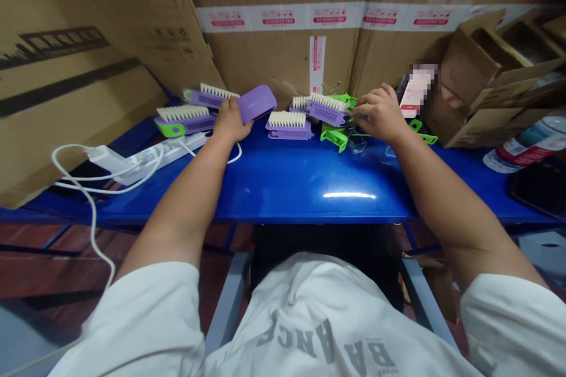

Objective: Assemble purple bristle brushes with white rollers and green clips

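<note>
My left hand [230,122] is at the left group of brushes, its fingers and thumb closed at the near edge of a smooth purple brush [257,103] that leans with its back showing. Two more purple brushes with pale bristles lie left of it, one a purple-and-green brush [186,121]. In the middle, bristle-up, rest a purple brush [289,125] and another purple brush [326,109]. My right hand [380,113] bends its fingers over small green and clear parts beside them; whatever is between its fingertips is hidden. A green plastic bracket [335,140] lies just left of that hand.
Tall cardboard [283,59] walls the back of the blue table [287,182]. A white power strip [152,156] with looping cables lies left. On the right are a phone [415,94] with a blurred screen, small cardboard boxes [477,82], a labelled bottle [528,144] and a dark object [542,185].
</note>
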